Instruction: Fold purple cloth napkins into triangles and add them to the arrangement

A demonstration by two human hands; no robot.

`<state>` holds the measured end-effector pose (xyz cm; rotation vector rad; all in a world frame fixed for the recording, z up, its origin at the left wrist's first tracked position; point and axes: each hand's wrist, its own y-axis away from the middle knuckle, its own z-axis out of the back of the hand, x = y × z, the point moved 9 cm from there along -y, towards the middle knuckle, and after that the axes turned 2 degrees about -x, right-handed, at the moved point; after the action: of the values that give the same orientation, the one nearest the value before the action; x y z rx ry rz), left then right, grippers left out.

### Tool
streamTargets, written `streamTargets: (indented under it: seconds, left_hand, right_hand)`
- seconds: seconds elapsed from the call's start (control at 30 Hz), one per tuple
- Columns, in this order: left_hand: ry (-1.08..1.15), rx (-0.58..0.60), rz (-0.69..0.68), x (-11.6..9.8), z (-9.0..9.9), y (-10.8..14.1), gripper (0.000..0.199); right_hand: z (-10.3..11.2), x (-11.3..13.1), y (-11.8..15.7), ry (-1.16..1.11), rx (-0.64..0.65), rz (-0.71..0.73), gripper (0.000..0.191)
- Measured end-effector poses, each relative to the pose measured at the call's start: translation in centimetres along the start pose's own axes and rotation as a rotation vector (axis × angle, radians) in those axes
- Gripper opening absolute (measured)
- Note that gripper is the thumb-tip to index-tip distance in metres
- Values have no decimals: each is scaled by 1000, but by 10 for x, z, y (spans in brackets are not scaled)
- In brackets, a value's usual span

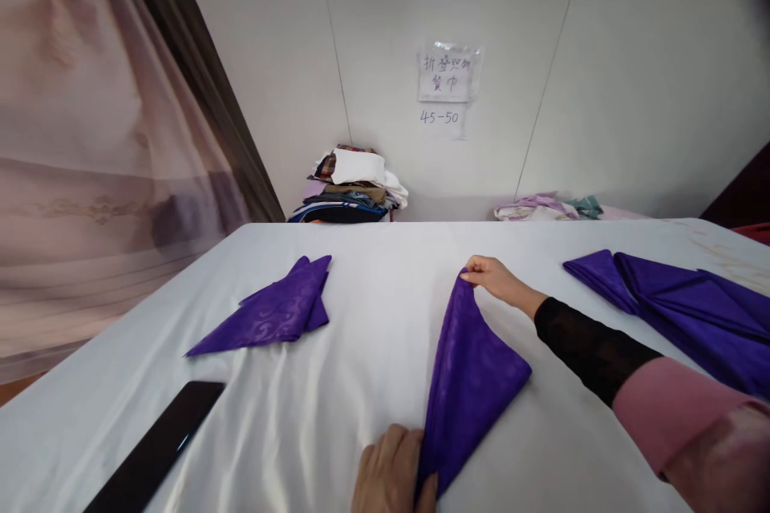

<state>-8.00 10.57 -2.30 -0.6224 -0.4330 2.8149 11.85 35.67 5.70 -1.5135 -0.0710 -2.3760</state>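
Observation:
A purple patterned napkin, folded into a triangle, lies between my two hands on the white tablecloth. My right hand pinches its far corner between thumb and fingers, and that tip looks slightly raised. At the near corner my left hand is closed on the cloth's left edge, thumb on the right side. The lower part of the left hand is cut off by the frame. To the left rests another folded purple napkin, with layered points.
More purple cloth lies at the right. A dark phone-like slab sits front left. Behind the table are a stack of folded clothes and crumpled fabric. A pink curtain hangs left; paper signs are on the wall.

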Motion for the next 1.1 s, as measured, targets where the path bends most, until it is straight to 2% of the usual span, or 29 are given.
streamTargets:
  seconds: [0.1, 0.23, 0.33, 0.4, 0.47, 0.53, 0.6, 0.63, 0.7, 0.8, 0.87, 0.97, 1.1]
  left_hand:
    - [55, -9, -6, -4, 9, -5, 41]
    - [90, 81, -34, -18, 14, -13, 13]
    - [61, 67, -57, -23, 25, -22, 13]
    - [15, -24, -81, -23, 43, -31, 13]
    - [-55, -161, -125, -23, 70, -39, 11]
    - [-136, -303, -160, -21, 99, -42, 9]
    - [-208, -372, -205, -19, 117, -39, 8]
    - [-237, -364, -236, -20, 120, -35, 9]
    - [-277, -267, -318, -22, 111, -23, 12]
    - [-297, -79, -417, -25, 87, 1, 18]
    - [-308, 3, -412, -25, 76, 13, 20]
    - [-299, 78, -326, -20, 72, 21, 19]
    - [-194, 83, -203, -9, 82, 26, 23]
  right_hand:
    - [14, 26, 10, -21, -9, 31, 18]
    - [31, 54, 24, -5, -22, 84, 33]
    - [47, 75, 34, 41, -60, 117, 34]
    - [62, 94, 44, 84, -123, 169, 34]
    - [80, 118, 60, 137, -205, 256, 33]
    - [94, 138, 88, 235, -291, 351, 33]
    - [97, 144, 126, 374, -342, 441, 31]
    - [92, 141, 148, 447, -330, 486, 30]
    - [69, 119, 194, 534, -233, 549, 28]
    - [23, 61, 256, 583, 16, 518, 30]
    - [6, 29, 286, 593, 62, 455, 31]
    - [1, 9, 310, 613, 0, 408, 29]
    - [3, 10, 317, 667, -45, 412, 28]
